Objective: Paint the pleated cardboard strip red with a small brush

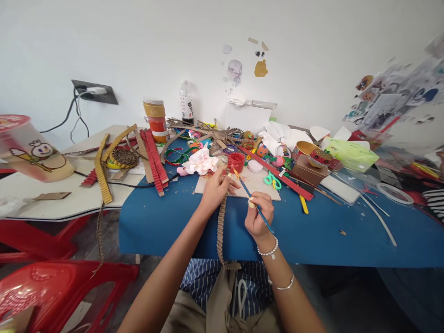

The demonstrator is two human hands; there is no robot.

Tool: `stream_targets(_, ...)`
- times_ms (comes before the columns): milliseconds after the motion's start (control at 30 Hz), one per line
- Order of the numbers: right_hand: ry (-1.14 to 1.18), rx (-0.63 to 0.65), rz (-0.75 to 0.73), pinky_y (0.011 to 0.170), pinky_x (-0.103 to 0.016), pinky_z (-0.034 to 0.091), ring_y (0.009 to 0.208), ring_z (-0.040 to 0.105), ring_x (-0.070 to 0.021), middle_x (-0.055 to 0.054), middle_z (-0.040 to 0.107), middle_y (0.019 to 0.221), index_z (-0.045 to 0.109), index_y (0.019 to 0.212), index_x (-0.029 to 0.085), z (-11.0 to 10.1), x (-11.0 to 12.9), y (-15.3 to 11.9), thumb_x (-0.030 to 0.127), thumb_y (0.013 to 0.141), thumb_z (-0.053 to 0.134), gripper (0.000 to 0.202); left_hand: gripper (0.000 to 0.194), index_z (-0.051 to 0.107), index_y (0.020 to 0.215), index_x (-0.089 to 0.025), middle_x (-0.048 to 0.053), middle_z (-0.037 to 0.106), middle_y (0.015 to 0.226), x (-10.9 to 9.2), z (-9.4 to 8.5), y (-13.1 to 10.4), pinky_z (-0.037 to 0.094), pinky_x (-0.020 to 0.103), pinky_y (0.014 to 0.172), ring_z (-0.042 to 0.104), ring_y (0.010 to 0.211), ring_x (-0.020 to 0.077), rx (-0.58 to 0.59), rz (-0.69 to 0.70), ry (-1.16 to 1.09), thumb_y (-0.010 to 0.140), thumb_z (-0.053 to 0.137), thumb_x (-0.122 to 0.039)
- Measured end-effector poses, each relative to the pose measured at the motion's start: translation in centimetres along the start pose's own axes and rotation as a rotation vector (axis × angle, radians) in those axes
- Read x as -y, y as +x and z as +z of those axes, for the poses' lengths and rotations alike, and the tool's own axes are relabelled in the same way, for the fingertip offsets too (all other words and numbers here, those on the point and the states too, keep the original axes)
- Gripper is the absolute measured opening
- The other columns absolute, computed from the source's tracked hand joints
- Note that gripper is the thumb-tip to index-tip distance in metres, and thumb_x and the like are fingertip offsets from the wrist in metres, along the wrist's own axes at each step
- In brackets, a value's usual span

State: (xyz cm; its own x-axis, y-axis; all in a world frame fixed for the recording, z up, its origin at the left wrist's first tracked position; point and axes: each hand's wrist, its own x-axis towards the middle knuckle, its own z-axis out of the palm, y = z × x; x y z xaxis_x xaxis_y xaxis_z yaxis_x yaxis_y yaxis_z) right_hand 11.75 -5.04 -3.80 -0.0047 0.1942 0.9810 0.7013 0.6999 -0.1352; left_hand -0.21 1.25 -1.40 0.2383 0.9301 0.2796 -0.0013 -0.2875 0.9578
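Note:
My right hand [259, 213] is closed around a blue-handled paintbrush [248, 193], its tip pointing up and left near the rim of an open jar of red paint [237, 162]. In my left hand [218, 187] is the upper end of a corrugated cardboard strip [221, 226], which hangs over the table's front edge toward my lap. The fingers partly hide that end. Left of the jar lies a crumpled white tissue [202, 161] with reddish stains. A white lid [255, 165] and green-handled scissors [272, 181] rest to the jar's right.
Red-painted cardboard strips [154, 159] and yellow ones [104, 173] lie to the left. Stacked paint jars [157, 121] and a bottle [186, 102] stand by the wall. At right are a brown box [308, 170] and a green tissue pack [352, 153]. A red stool [62, 286] is lower left.

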Motion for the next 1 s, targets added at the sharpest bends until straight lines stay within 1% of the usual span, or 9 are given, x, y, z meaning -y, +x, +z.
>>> stream_targets(100, 0.015, 0.004, 0.007, 0.063, -0.031, 0.047, 0.076, 0.051, -0.0145, -0.004, 0.050, 0.080, 0.040, 0.098, 0.018, -0.03, 0.03, 0.06, 0.007, 0.077, 0.040, 0.024, 0.040, 0.036, 0.116, -0.015, -0.002, 0.064, 0.060, -0.16, 0.02, -0.06, 0.046, 0.024, 0.053, 0.057, 0.045, 0.0112, 0.002, -0.005, 0.003, 0.077, 0.039, -0.021)
stream_targets(267, 0.025, 0.000, 0.012, 0.064, -0.031, 0.046, 0.076, 0.051, -0.0145, -0.004, 0.050, 0.081, 0.039, 0.100, 0.018, 0.01, 0.02, 0.04, 0.006, 0.076, 0.041, 0.026, 0.040, 0.038, 0.115, -0.016, -0.003, 0.063, 0.058, -0.39, 0.12, -0.11, 0.046, 0.023, 0.052, 0.056, 0.044, 0.0103, 0.001, -0.001, -0.001, 0.076, 0.039, -0.020)
stream_targets(500, 0.012, 0.019, 0.018, 0.064, -0.032, 0.047, 0.075, 0.052, -0.0144, -0.004, 0.050, 0.080, 0.040, 0.098, 0.019, -0.02, -0.01, 0.14, 0.008, 0.078, 0.040, 0.023, 0.040, 0.039, 0.115, -0.015, -0.003, 0.062, 0.057, -0.66, 0.07, -0.18, 0.045, 0.022, 0.051, 0.056, 0.044, 0.0105, 0.010, -0.006, 0.007, 0.075, 0.039, -0.018)
stream_targets(733, 0.000, 0.028, 0.028, 0.063, -0.032, 0.046, 0.075, 0.052, -0.0145, -0.004, 0.050, 0.080, 0.040, 0.098, 0.019, -0.07, 0.06, 0.28, 0.009, 0.078, 0.039, 0.022, 0.039, 0.038, 0.115, -0.015, -0.002, 0.063, 0.058, -0.56, 0.13, -0.20, 0.045, 0.023, 0.051, 0.056, 0.044, 0.0108, 0.017, 0.001, 0.013, 0.077, 0.039, -0.020)
stream_targets(1000, 0.024, -0.030, 0.017, 0.064, -0.032, 0.047, 0.076, 0.051, -0.0143, -0.005, 0.049, 0.080, 0.041, 0.099, 0.017, -0.07, -0.08, 0.06, 0.008, 0.078, 0.040, 0.023, 0.038, 0.038, 0.114, -0.014, -0.002, 0.063, 0.057, -0.63, 0.14, -0.21, 0.046, 0.024, 0.051, 0.056, 0.044, 0.0112, 0.011, -0.005, 0.002, 0.077, 0.040, -0.021)
